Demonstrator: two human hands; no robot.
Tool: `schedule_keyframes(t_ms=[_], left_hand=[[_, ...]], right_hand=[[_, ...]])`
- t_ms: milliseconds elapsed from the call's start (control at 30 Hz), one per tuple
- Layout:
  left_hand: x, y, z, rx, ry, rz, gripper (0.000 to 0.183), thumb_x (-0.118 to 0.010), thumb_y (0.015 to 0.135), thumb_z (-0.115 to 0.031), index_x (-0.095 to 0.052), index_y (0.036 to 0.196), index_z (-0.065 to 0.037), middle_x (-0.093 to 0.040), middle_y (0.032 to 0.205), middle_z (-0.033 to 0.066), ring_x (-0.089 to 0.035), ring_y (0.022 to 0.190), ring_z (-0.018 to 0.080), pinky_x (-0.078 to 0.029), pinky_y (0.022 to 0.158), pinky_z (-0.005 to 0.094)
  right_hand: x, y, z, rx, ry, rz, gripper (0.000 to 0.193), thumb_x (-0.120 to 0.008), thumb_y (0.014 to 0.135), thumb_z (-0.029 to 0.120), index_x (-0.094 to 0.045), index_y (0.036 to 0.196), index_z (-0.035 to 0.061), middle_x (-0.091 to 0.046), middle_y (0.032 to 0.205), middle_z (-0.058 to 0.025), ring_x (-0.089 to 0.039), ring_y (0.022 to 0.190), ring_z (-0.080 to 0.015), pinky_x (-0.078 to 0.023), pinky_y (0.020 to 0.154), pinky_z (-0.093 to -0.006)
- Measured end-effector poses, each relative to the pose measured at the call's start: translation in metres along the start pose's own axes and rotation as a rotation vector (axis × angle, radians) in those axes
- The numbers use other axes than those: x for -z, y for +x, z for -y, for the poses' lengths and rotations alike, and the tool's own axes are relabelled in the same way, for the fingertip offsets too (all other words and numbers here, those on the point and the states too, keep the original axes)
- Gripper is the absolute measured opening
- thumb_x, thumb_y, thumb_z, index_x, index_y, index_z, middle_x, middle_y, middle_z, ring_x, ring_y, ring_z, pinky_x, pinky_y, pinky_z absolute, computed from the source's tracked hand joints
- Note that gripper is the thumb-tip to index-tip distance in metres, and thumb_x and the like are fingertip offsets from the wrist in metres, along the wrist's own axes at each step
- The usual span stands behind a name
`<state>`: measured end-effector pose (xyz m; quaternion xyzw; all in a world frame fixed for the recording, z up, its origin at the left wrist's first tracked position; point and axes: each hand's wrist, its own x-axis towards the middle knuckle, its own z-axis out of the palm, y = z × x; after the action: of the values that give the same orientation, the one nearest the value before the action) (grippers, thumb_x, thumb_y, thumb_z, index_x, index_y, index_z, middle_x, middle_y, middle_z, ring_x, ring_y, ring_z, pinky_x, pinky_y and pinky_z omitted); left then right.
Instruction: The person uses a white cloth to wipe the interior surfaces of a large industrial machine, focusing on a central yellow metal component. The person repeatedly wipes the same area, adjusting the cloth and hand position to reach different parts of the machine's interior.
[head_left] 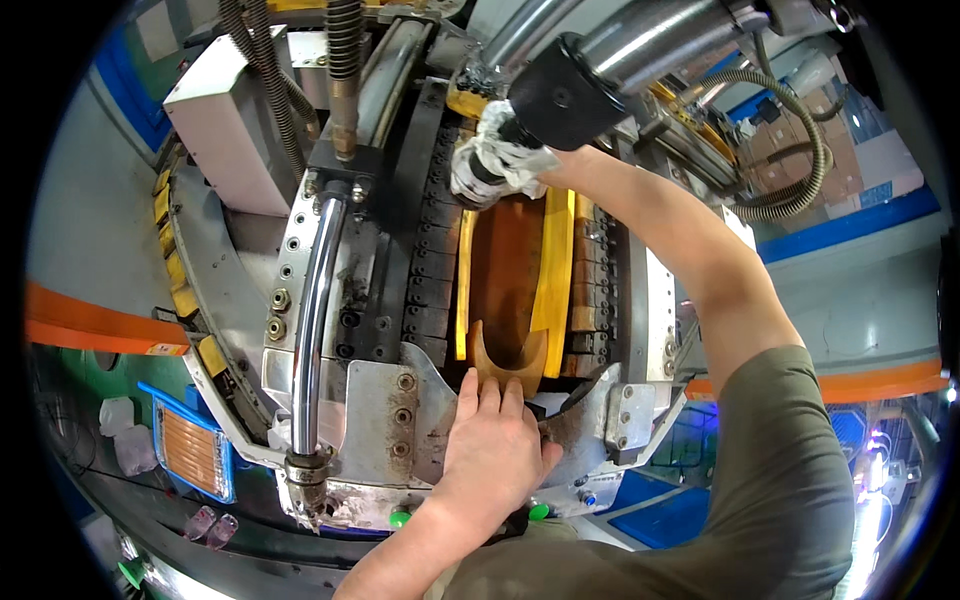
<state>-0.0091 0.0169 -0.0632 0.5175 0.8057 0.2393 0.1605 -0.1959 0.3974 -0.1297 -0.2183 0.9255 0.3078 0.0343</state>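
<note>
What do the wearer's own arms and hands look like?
Left hand: no glove, ring or watch visible; forearm bare, its sleeve out of view. Right arm: short, plain olive-green sleeve, forearm bare; the hand is mostly hidden.

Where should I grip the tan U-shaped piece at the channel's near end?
Probably grip the U-shaped piece by its curved base, coming from the near side: its two horns point up the picture, so the base lies nearest the left hand.
</note>
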Motion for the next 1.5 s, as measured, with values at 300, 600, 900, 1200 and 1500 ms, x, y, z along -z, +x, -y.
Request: schedule_keyframes(t_ms=[300,600,900,1200,1500], left_hand=[[0.004,0.001,0.003,-0.018,0.035,0.038,0.048,-0.061,0.081,-0.041,-0.068,0.096,0.005,-0.058,0.120,0.0177,-0.049,0.118,0.0298,-0.024,0.110,0.0496],[0.009,0.001,0.006,-0.043,0.058,0.070,0.049,-0.060,0.081,-0.038,-0.066,0.098,0.007,-0.057,0.119,0.0194,-0.050,0.116,0.0310,-0.028,0.107,0.0510],[0.015,0.004,-0.003,-0.062,0.018,0.086,0.052,-0.062,0.079,-0.041,-0.065,0.099,0.008,-0.055,0.123,0.0211,-0.048,0.119,0.0320,-0.024,0.109,0.0506],[0.013,0.001,0.005,-0.012,0.011,0.125,0.053,-0.063,0.078,-0.042,-0.066,0.098,0.007,-0.054,0.124,0.0210,-0.047,0.120,0.0314,-0.026,0.109,0.0493],[0.015,0.007,-0.003,-0.081,0.017,0.120,0.054,-0.061,0.080,-0.043,-0.066,0.093,0.008,-0.056,0.121,0.0228,-0.051,0.115,0.0336,-0.028,0.107,0.0511]], right_hand=[[0.131,-0.024,0.075,-0.204,0.806,0.554,0.034,-0.056,0.085,0.026,-0.065,0.102,-0.0019,-0.067,0.100,-0.0164,-0.064,0.094,-0.0314,-0.048,0.084,-0.0394],[0.104,-0.035,0.057,-1.405,1.982,-0.313,0.019,-0.060,0.085,0.010,-0.063,0.099,-0.0017,-0.066,0.094,-0.0160,-0.064,0.083,-0.0242,-0.050,0.067,-0.0387],[-0.014,0.068,0.038,-2.207,1.775,-0.454,0.029,-0.057,0.084,0.014,-0.066,0.105,-0.0028,-0.065,0.111,-0.0211,-0.064,0.102,-0.0344,-0.050,0.082,-0.0399],[0.008,0.114,0.045,-1.551,1.950,-0.807,0.027,-0.054,0.083,0.012,-0.065,0.104,-0.0009,-0.066,0.104,-0.0205,-0.064,0.097,-0.0326,-0.048,0.080,-0.0392],[0.012,0.051,0.109,-1.273,1.896,-0.838,0.027,-0.051,0.082,0.010,-0.065,0.103,0.0010,-0.068,0.097,-0.0199,-0.065,0.092,-0.0308,-0.047,0.078,-0.0386]])
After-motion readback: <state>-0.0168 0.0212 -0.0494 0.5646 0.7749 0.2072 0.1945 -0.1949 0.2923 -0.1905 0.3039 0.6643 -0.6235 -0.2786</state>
